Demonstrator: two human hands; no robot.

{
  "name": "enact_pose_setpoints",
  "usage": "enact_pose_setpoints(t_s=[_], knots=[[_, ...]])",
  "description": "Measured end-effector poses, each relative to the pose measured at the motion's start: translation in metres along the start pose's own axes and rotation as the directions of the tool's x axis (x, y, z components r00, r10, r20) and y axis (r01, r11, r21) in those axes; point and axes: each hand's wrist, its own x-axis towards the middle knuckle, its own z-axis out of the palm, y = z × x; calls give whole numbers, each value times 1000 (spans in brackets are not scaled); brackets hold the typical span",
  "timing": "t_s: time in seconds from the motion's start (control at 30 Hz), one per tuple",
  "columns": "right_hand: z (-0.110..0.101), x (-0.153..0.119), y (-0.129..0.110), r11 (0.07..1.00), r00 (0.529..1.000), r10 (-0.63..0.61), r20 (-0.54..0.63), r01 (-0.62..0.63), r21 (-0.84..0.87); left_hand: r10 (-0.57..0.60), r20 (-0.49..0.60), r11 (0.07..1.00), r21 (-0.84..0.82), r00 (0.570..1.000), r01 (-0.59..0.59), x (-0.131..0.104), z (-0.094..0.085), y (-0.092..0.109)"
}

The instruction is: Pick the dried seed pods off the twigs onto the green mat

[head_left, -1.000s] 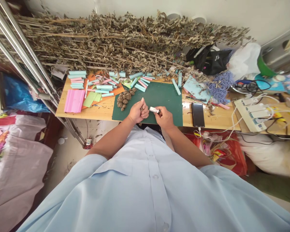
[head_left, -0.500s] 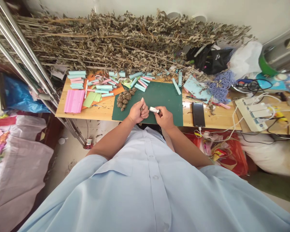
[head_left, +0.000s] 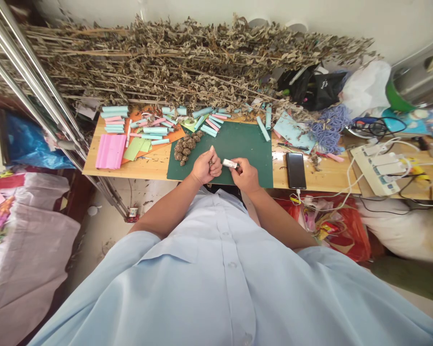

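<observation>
White object (head_left: 230,164) is pinched by right hand (head_left: 246,175) over green mat (head_left: 240,139), left hand (head_left: 205,167) clenched just beside it, contents unclear.

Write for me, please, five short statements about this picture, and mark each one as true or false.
1. The right hand holds a small white object. True.
2. The left hand is spread flat. False: it is curled closed.
3. Brown knobbly balls lie on the green mat. True.
4. A white cable is plugged into the black phone. True.
5. The black phone lies on the green mat. False: it lies on the wooden tabletop.
</observation>
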Motion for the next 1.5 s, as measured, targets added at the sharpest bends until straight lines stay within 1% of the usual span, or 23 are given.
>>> enact_pose_setpoints(t_s=[0.23, 0.53, 0.77, 0.97, 1.13, 1.33, 1.5], knots=[[-3, 0, -2, 1000, 1000, 1, 4, -1, 16, 19, 32, 999, 37, 999, -20, 1, -2, 0], [-2, -1, -1, 1000, 1000, 5, 10, -6, 17, -2, 7, 1000, 5, 1000, 2, 0, 0, 0], [-2, 0, -1, 1000, 1000, 5, 14, -5, 10, 20, 45, 998, 53, 999, -22, 1, -4, 0], [-2, 0, -1, 1000, 1000, 4, 17, -4, 9, 8, 15, 1000, 24, 1000, -8, 1, -2, 0], [-2, 0, -1, 1000, 1000, 3, 9, -3, 14, 25, 57, 998, 58, 998, -28, 2, -5, 0], [-1, 0, 1, 1000, 1000, -11, 7, 11, 28, 17, 41, 999, 47, 999, -19, 3, -6, -1], [-2, 0, 0, 999, 1000, -27, -5, 27, 43, 34, 92, 997, 59, 995, -40, 4, -7, -1]])
